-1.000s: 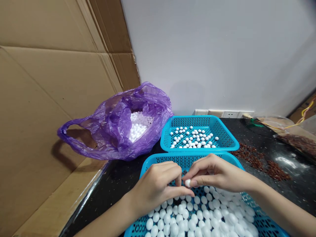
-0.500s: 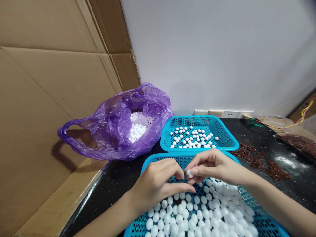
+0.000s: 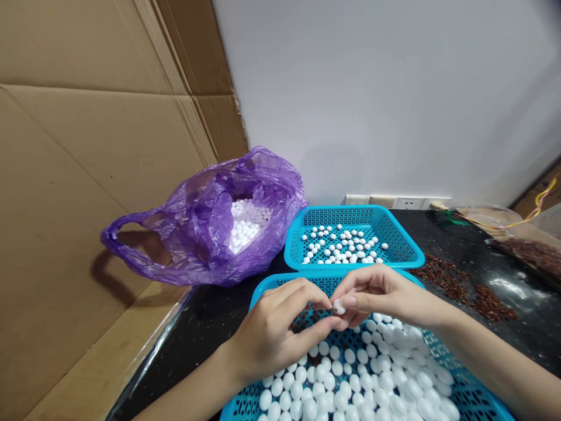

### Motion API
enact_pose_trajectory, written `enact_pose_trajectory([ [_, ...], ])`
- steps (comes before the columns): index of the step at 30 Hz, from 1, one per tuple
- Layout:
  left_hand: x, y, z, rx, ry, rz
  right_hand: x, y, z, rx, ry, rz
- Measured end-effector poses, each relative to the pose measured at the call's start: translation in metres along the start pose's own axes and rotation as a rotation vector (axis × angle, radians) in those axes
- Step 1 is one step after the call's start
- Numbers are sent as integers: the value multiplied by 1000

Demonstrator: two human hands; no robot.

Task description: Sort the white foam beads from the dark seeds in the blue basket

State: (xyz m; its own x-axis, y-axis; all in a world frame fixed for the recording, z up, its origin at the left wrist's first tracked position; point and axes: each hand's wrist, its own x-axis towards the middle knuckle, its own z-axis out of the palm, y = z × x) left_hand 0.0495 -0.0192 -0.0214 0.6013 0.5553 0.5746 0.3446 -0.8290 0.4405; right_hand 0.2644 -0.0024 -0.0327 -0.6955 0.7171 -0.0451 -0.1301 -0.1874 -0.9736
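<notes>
Between the thumb and fingers of my right hand (image 3: pixel 380 297) is a small white ball (image 3: pixel 339 306) with a brownish spot on its left side. My left hand (image 3: pixel 287 324) comes at that ball from the left, thumb and index tips drawn close together beside it. Whatever is between those left fingertips is too small to make out. Both hands are over the near blue basket (image 3: pixel 258 290), which holds many white balls (image 3: pixel 350 380). Some dark reddish-brown bits (image 3: pixel 307 318) show in the basket behind my left hand.
Behind stands a second blue basket (image 3: pixel 401 237) with scattered white balls. A purple plastic bag (image 3: pixel 205 234) of white balls lies open at left, by a cardboard panel (image 3: pixel 65 146). Reddish-brown bits (image 3: pixel 493 303) lie on the black counter (image 3: pixel 532 330) at right. Wall sockets (image 3: pixel 408 203) sit behind.
My left thumb and index finger have closed in toward each other and toward the ball. The right hand has barely shifted, still holding the ball.
</notes>
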Motion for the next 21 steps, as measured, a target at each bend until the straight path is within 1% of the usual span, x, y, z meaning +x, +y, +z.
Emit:
enact_pose_trajectory([
  [5,0,1,2,10,-22,-4,1,2,1,9,-1,-30],
  [10,-3,1,3,35,-56,-27,1,3,3,-19,-7,1],
  [17,-2,1,2,57,-10,11,0,4,2,-8,33,3],
  [21,-1,2,2,68,-24,18,0,3,0,13,0,-16],
])
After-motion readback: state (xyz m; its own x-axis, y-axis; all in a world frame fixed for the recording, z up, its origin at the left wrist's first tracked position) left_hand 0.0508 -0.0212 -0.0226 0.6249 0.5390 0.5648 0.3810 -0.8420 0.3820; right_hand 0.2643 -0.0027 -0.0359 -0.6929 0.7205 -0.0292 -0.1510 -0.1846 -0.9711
